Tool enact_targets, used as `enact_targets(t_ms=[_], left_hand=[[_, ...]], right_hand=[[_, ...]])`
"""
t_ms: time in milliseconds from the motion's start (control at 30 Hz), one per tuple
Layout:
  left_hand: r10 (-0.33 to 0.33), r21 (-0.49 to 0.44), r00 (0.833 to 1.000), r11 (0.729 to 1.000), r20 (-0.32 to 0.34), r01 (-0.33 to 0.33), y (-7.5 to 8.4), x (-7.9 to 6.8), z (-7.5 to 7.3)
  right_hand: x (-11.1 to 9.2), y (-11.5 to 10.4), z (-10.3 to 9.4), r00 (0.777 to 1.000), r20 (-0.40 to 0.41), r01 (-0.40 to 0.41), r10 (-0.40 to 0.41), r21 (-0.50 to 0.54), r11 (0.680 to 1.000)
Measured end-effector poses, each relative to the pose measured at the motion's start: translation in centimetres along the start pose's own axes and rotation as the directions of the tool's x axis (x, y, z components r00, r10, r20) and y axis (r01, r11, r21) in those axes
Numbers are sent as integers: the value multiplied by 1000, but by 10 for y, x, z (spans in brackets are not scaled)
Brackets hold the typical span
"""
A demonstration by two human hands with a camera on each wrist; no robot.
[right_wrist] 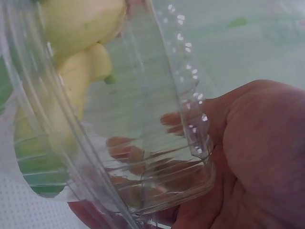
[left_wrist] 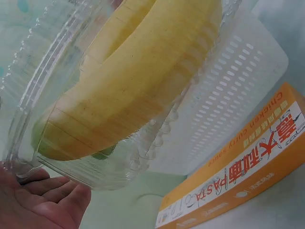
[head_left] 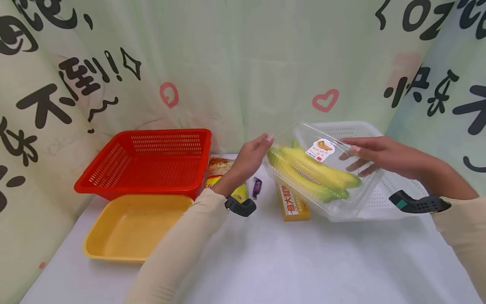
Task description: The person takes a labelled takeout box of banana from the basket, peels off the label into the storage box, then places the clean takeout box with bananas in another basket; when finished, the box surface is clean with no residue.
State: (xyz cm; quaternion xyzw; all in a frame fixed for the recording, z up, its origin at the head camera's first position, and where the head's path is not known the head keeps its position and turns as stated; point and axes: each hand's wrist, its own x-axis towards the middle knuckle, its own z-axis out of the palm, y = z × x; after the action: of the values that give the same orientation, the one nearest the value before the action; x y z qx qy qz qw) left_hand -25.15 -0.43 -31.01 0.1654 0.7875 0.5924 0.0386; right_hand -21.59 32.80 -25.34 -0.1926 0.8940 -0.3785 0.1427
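Both hands hold up a clear plastic clamshell box [head_left: 282,171] with yellow-green bananas [head_left: 322,171] inside and a white banana sticker [head_left: 320,150] on its lid. My left hand [head_left: 248,159] grips the left end, its thumb on top and its fingers under the corner [left_wrist: 45,198]. At the opposite end, my right hand [head_left: 383,154] grips the box; its fingers show through the plastic in the right wrist view. The box tilts down toward the right front. It overlaps a white perforated basket [head_left: 402,192] and partly covers an orange pasta box [head_left: 294,207] lying below it.
To the left, a red perforated basket [head_left: 165,173] stands behind a yellow tub [head_left: 130,228]. Between the red basket and the pasta box lie a yellow-and-red food packet [head_left: 220,165], partly hidden by the left arm, and a purple-wrapped candy [head_left: 257,187]. A printed curtain [head_left: 243,84] surrounds the table.
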Motion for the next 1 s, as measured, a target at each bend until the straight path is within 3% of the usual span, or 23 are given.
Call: enact_targets(t_ms=[167,267,600,867,1000], left_hand=[[-2,-137,993,990,116,18,-5,-10,-9],[-34,-157,989,986,146,57,-4,-19,-14],[-94,-58,993,993,69,98,7,-52,-21],[-82,-80,996,993,37,84,4,-79,-29],[-51,-37,999,998,8,51,3,-97,-30]], right_hand=[[7,-9,11,998,36,45,-45,-2,999],[11,-12,17,997,45,58,-58,4,998],[12,-19,30,994,51,96,-96,4,995],[20,-31,37,985,98,140,-143,32,990],[22,-36,42,981,124,147,-152,50,988]])
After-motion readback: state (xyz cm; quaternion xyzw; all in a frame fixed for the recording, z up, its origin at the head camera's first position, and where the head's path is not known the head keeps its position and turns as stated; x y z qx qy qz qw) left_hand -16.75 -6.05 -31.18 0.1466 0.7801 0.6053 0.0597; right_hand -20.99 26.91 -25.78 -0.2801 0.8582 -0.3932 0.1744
